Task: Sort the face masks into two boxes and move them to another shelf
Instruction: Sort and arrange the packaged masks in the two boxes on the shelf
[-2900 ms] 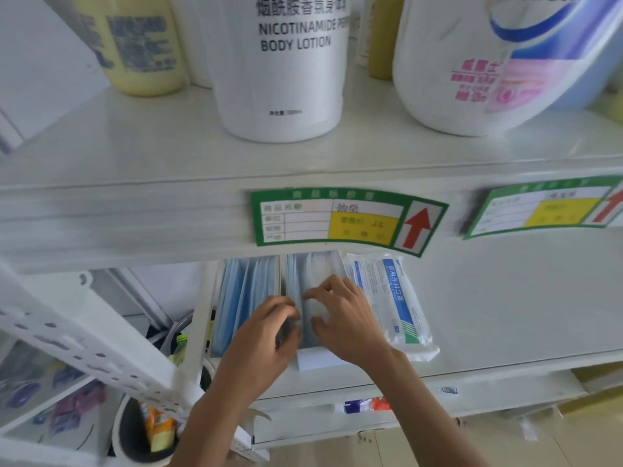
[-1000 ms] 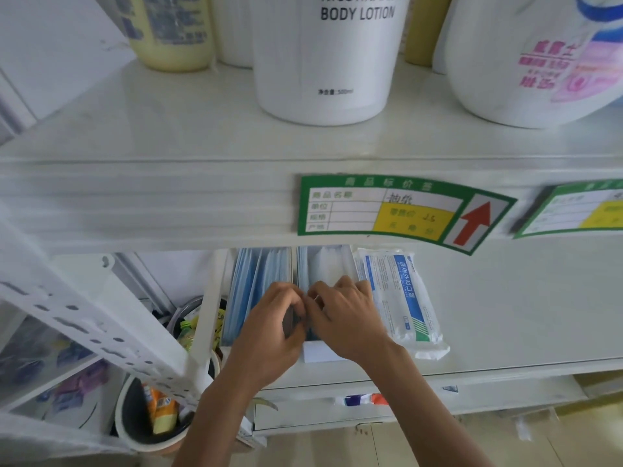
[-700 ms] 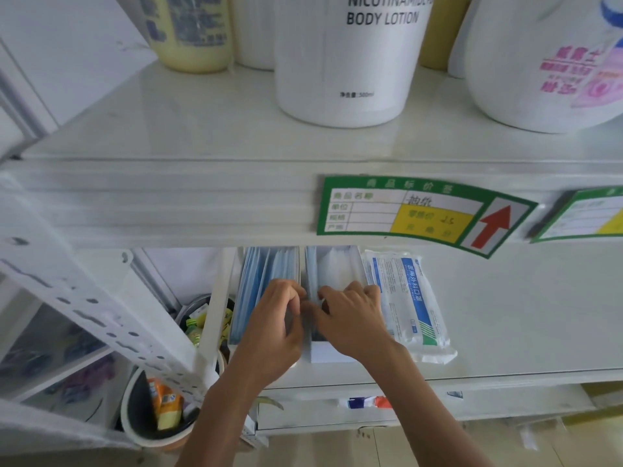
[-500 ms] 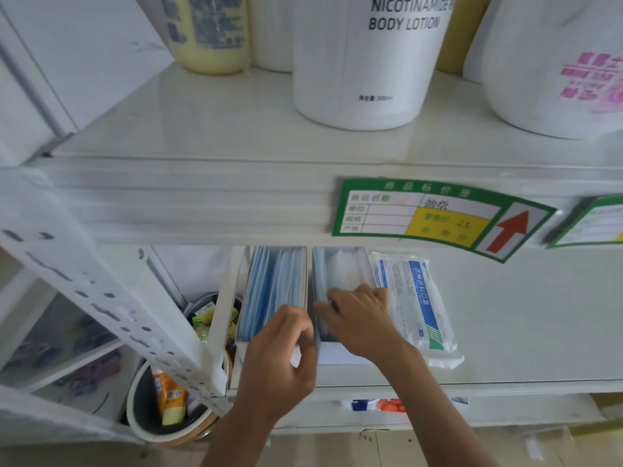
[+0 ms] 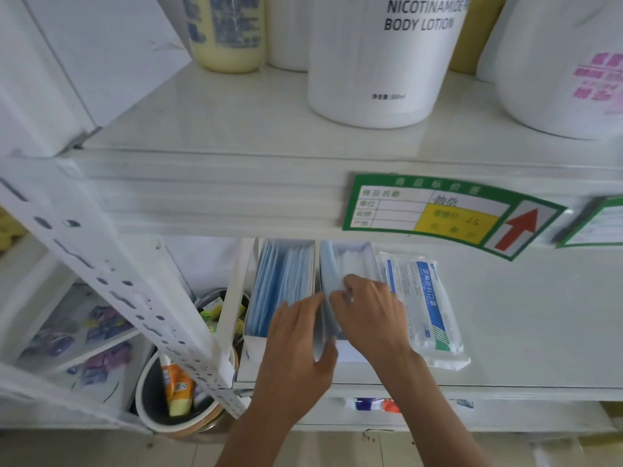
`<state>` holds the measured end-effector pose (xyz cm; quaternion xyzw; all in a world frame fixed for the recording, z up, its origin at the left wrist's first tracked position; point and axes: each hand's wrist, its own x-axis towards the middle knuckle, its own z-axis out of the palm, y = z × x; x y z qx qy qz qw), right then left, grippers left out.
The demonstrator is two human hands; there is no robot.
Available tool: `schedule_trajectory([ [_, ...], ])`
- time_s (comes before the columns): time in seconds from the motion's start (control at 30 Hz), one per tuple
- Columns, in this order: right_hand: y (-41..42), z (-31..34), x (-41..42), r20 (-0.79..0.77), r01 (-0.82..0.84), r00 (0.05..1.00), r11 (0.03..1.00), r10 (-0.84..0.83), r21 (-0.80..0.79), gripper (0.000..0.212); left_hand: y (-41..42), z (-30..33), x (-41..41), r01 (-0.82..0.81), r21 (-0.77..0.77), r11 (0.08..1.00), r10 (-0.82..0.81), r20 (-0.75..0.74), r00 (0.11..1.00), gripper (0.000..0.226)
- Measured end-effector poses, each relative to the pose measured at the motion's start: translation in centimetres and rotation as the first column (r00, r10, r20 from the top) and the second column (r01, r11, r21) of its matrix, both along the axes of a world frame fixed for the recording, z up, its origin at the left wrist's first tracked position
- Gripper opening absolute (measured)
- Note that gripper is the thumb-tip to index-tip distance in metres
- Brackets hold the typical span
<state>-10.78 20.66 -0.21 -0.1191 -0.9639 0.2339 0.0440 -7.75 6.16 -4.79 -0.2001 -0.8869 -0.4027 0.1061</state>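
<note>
Two white open boxes stand side by side on the lower shelf (image 5: 526, 332). The left box (image 5: 253, 348) is full of upright blue face masks (image 5: 286, 274). The right box (image 5: 371, 254) holds blue masks (image 5: 326, 261) at its left side and white ones (image 5: 354, 261) beside them. My left hand (image 5: 296, 352) clasps the near left wall of the right box, thumb inside against the blue masks. My right hand (image 5: 371, 318) pinches the top edges of the masks in the right box. A sealed pack of masks (image 5: 421, 305) lies flat just right of the boxes.
The upper shelf (image 5: 236, 129) carries a white body lotion tub (image 5: 387, 62), a yellow bottle (image 5: 226, 32) and a large white jug (image 5: 566, 62). A green price tag (image 5: 448, 214) hangs on its edge. A perforated white post (image 5: 135, 298) slants at left above a bowl of small items (image 5: 175, 389).
My left hand dropped below the boxes' front, then rose and closed on the right box's left wall. My right hand stayed on the masks in that box. The view drifted left.
</note>
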Motion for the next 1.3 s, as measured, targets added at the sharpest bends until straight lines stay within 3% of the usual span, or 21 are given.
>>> schedule_trajectory([
  [0.07,-0.5,0.9,0.4,-0.039,0.015,0.999,0.997,-0.018,-0.081,0.029,1.0,0.4,0.0,-0.034,-0.115,0.993,0.034,-0.004,0.999,0.072],
  [0.13,-1.2,1.8,0.7,-0.092,-0.002,0.996,0.987,-0.013,-0.158,0.031,1.7,0.9,-0.1,-0.052,-0.127,0.991,0.053,0.004,0.999,0.081],
  [0.27,-2.6,2.3,1.1,-0.15,-0.097,0.987,0.939,0.049,-0.329,0.024,1.5,2.0,0.2,-0.13,0.18,0.975,0.111,0.109,0.988,0.052],
  [0.4,-2.7,0.8,1.8,-0.134,-0.273,0.962,0.807,0.238,-0.524,0.043,0.6,2.3,0.5,-0.348,0.452,0.821,0.226,0.302,0.926,0.024],
  [0.5,-2.5,-0.5,1.7,-0.152,-0.182,0.982,0.792,0.114,-0.583,0.032,0.0,2.2,0.3,-0.433,0.555,0.711,0.221,0.408,0.886,0.02],
  [0.57,-2.3,-0.5,1.2,-0.122,-0.067,0.992,0.755,-0.018,-0.653,0.045,-0.2,2.4,0.2,-0.433,0.573,0.696,0.21,0.414,0.886,0.026],
  [0.67,-1.7,-0.3,0.6,-0.05,0.024,0.993,0.589,-0.109,-0.808,0.068,-0.4,2.7,0.1,-0.391,0.581,0.714,0.143,0.425,0.894,0.024],
  [0.77,-0.9,-0.4,0.8,0.015,0.089,0.985,0.429,-0.173,-0.899,0.072,-0.4,3.0,0.3,-0.387,0.579,0.718,0.118,0.446,0.887,0.019],
  [0.87,-0.3,-0.5,1.2,0.063,0.118,0.978,0.278,-0.199,-0.953,0.067,-0.4,3.0,0.9,-0.399,0.575,0.714,0.1,0.48,0.871,0.026],
  [0.97,0.2,-0.3,2.3,0.072,0.104,0.98,0.171,-0.186,-0.98,0.056,-0.5,2.5,1.2,-0.484,0.617,0.621,0.066,0.574,0.816,0.02],
  [1.07,1.0,-0.4,3.5,0.047,0.073,0.985,0.159,-0.164,-0.985,0.039,-0.7,2.2,1.3,-0.478,0.609,0.633,0.078,0.564,0.822,0.022],
  [1.23,0.6,-0.9,4.7,0.057,0.068,0.982,0.055,-0.18,-0.996,0.027,-1.0,1.6,1.9,-0.502,0.591,0.632,0.108,0.574,0.811,0.023],
  [1.3,0.1,-1.1,4.8,0.065,0.075,0.976,0.041,-0.206,-0.996,0.024,-0.9,1.7,2.2,-0.536,0.584,0.609,0.11,0.607,0.787,0.035],
])
